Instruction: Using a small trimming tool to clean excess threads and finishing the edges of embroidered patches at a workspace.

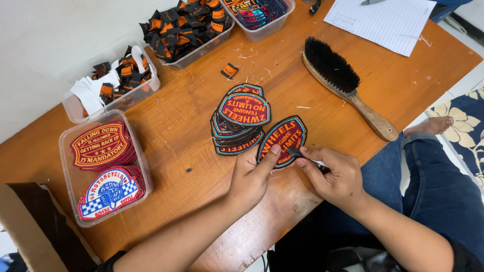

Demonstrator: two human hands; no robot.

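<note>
Your left hand (250, 177) pins the shield-shaped patch (283, 137) flat with its thumb on the lower edge, while your right hand (334, 174) is closed around a small cutting tool (297, 152) touching the patch's right side. The patch lies just beyond both hands near the bench's (191, 136) near edge, long axis tilted away to the right, with the stack of patches (240, 121) just left.

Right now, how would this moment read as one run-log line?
left hand: holds embroidered patch | right hand: small tool at patch edge | patch stack beside | brush idle
</note>
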